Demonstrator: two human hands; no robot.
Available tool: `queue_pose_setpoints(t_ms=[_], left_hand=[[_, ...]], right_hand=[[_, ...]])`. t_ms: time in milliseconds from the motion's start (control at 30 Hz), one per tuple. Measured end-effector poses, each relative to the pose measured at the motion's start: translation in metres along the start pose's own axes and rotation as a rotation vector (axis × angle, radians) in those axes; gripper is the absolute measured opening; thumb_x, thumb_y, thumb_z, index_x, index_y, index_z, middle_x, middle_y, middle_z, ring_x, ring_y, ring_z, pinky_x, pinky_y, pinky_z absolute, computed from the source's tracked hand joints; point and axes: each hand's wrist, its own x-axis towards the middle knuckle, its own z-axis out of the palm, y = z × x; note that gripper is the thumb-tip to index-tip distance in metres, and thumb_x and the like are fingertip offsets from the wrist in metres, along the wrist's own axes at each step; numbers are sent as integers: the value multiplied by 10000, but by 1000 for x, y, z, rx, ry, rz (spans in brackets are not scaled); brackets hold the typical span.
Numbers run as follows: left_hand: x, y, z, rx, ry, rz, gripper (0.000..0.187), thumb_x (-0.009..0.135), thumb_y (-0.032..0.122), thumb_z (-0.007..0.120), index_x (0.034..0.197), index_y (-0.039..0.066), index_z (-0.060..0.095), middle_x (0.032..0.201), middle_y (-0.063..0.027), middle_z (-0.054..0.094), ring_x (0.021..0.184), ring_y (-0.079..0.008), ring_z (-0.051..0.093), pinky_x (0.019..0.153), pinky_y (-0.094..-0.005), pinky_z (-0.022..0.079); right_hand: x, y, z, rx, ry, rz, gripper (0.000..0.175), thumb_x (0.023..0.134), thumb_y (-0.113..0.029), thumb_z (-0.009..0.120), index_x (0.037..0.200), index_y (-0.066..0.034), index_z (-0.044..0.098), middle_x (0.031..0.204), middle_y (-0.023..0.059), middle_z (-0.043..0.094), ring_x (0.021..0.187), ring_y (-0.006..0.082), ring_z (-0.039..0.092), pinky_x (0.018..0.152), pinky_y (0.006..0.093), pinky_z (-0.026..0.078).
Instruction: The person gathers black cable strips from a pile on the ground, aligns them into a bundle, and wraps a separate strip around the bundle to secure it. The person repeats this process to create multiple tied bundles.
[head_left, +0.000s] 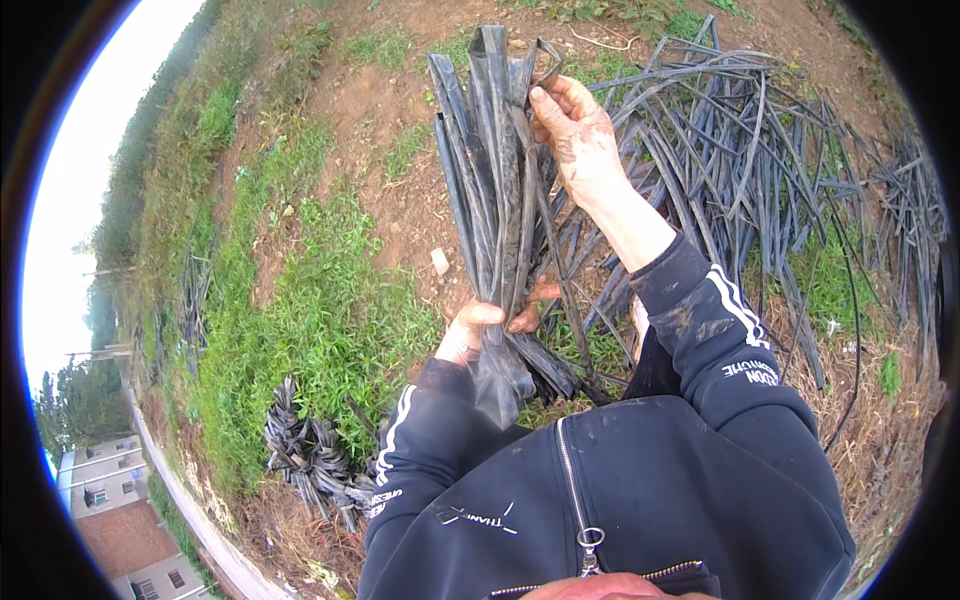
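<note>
My left hand (480, 322) grips a bundle of black plastic strips (487, 172), flattened like drip tape, around its lower part. The bundle's upper ends, some of them folded over, fan out above that hand, and loose ends flare below it near my jacket. At the upper right of the bundle, my right hand (574, 127) pinches one folded strip (549, 64) between thumb and fingers. Dirt marks the back of that hand. Part of the left hand's fingers is hidden behind the strips.
A wide heap of loose black strips (720, 150) lies on the ground to the right. Knotted bundles (319, 450) rest at lower left on dry grass. Green weeds (322, 322) and bare soil (397, 217) spread to the left, with a pale stone-like piece (439, 261) on the soil.
</note>
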Motion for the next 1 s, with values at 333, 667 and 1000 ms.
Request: queue_pose_setpoints(t_ms=[333, 667, 1000], left_hand=[[18, -4, 14, 202, -89, -35, 820, 648, 369, 711, 1335, -22, 495, 1205, -195, 551, 648, -122, 467, 669, -271, 384], [5, 11, 23, 155, 349, 251, 701, 614, 229, 778, 1225, -7, 526, 871, -66, 612, 720, -158, 567, 651, -280, 487], [-35, 70, 4, -179, -177, 780, 663, 713, 215, 727, 1307, 63, 473, 823, 55, 533, 689, -70, 531, 707, -290, 433]], right_hand=[[-9, 15, 15, 42, 297, -96, 305, 938, -197, 646, 1187, -46, 556, 988, 27, 643, 875, 86, 594, 796, 239, 493], [4, -6, 3, -294, 82, -192, 209, 947, -188, 603, 1089, -35, 623, 868, 25, 643, 774, 94, 597, 705, 245, 496], [-32, -11, 3, -1100, -828, 572, 557, 948, -558, 495, 1056, -40, 672, 884, 76, 664, 800, 155, 607, 734, 315, 514]])
